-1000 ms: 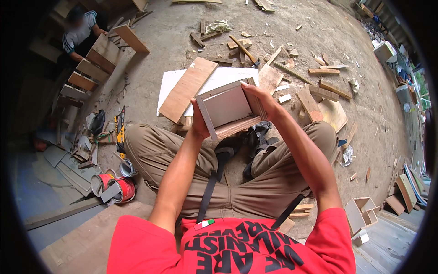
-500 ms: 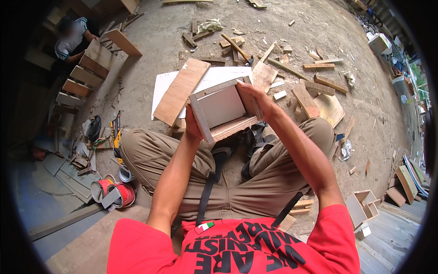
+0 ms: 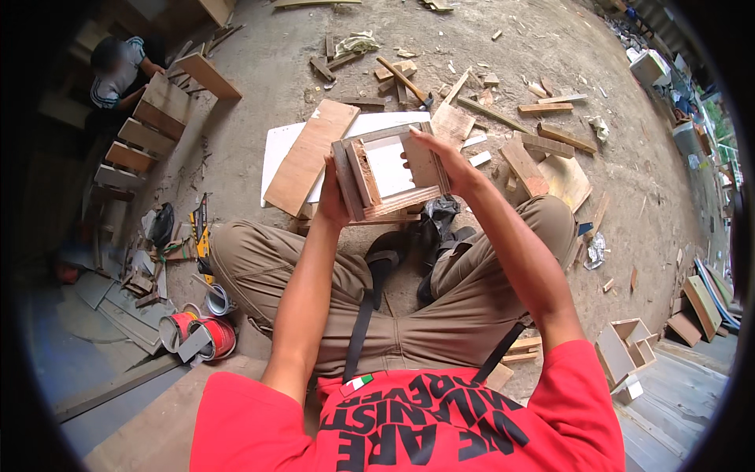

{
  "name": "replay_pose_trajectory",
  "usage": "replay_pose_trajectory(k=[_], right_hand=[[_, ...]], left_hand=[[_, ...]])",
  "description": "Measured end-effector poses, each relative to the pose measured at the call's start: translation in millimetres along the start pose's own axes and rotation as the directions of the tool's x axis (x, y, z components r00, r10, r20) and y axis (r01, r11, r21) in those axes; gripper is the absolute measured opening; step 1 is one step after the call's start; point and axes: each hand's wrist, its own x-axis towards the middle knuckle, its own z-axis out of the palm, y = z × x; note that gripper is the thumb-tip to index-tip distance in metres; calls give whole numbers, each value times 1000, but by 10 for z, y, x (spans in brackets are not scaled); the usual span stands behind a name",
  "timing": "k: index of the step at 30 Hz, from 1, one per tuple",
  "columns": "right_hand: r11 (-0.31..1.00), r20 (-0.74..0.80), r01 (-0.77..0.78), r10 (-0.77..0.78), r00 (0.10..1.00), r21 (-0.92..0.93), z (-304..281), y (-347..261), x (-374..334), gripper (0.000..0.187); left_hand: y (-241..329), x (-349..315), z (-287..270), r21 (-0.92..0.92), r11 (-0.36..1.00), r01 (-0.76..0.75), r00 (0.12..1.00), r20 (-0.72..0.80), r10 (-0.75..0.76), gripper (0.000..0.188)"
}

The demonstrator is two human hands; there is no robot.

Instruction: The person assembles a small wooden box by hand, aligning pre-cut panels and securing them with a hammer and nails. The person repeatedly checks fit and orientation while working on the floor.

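I hold a small wooden box frame (image 3: 403, 201) over my lap, with its open side turned up toward me. My left hand (image 3: 334, 197) is closed on its left wall. My right hand (image 3: 450, 165) grips the right wall, thumb along the top corner and fingertips showing at the inner edge. Inside, near the left wall, stands a short wooden piece (image 3: 363, 173). White shows through the opening. Just beyond the frame, a white board (image 3: 277, 153) lies on the ground, and a plywood strip (image 3: 311, 161) rests across it.
A hammer (image 3: 405, 81) lies among scattered wood offcuts (image 3: 544, 108). To my left are a yellow-handled saw (image 3: 200, 232) and red cans (image 3: 216, 338). A small compartmented box (image 3: 621, 350) stands at right. Another person (image 3: 118, 75) sits at far left beside a slatted wooden piece (image 3: 149, 135).
The frame has tilted in my hands. Its pale inner panel no longer faces me; the opening and a short wooden piece inside now show. Both hands stay on the sides.
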Motion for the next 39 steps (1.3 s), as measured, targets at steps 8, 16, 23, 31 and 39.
replay_pose_trajectory(k=[8,16,23,31,39], right_hand=[[348,-89,461,-864,495,-816,225,-189,-110,60],[658,53,522,-594,803,-543,367,119,110,46],[722,4,506,-572,820,-471,585,-1,-78,45],[554,-105,340,-621,777,-760,421,-123,-36,31],[857,-208,327,-432,878,-398,-13,-150,18,36]], left_hand=[[-138,51,117,755,639,149,723,-524,450,92],[-52,196,72,819,530,220,723,-502,475,93],[49,161,-14,837,462,292,715,-512,476,92],[120,344,48,872,297,388,612,-485,624,103],[426,243,-247,786,130,604,400,-440,804,90]])
